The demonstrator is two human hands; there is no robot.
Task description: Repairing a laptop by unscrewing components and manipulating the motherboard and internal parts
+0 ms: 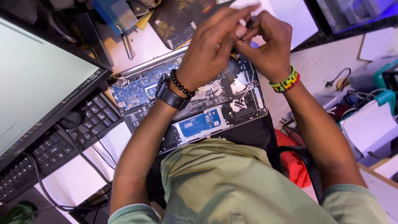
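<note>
Both hands meet above the far edge of an opened laptop (195, 103), which lies bottom-up on the bench with its cover off, so the blue circuit board, a fan and a blue-labelled module show. The left hand (209, 52), wearing a black watch (169, 96) and a black bead bracelet (180, 84) at the wrist, has its fingers stretched forward and resting against the right hand; its thumb and forefinger press together at the point where the two hands touch. The right hand (267, 45), with a bracelet of coloured beads (285, 82) on its wrist, is curled, its fingers closed around something small and dark that peeps out at the top of the fist; what that is cannot be told, since the fingers hide nearly all of it. Whether the left hand also pinches the same piece cannot be told either. The laptop sits just below the hands, between the person's chest and the far side of the bench, tilted a little to the left. To its left stands a monitor (39, 87) with a pale screen, and beside that a black keyboard (62, 141) with cables running across it. A grey pen-like tool (127, 45) lies beyond the laptop. On the right are white boxes (369, 126) and tangled cables (338, 79).
</note>
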